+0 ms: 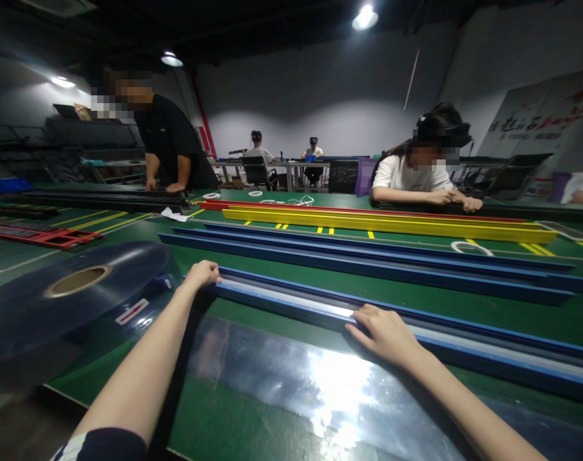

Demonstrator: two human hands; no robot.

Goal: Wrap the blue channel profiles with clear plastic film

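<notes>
A long blue channel strip (281,296) lies across the green table in front of me, with a pale band running along its inside. At its left end, my left hand (203,273) is closed, fingers curled over the end. My right hand (384,330) grips the channel further right, fingertips over the near wall and thumb against its front side. Nearer to me a clear plastic film strip (253,374) lies flat and reflects a ceiling lamp. A large roll of clear film (142,266) sits at my left, with a red-arrow label on its side.
More blue channels (368,262) lie parallel behind mine, then yellow strips (391,225). Red frames (41,234) are at the left. A white cable loop (471,248) rests at the right. Two people (171,141) (416,173) work across the table.
</notes>
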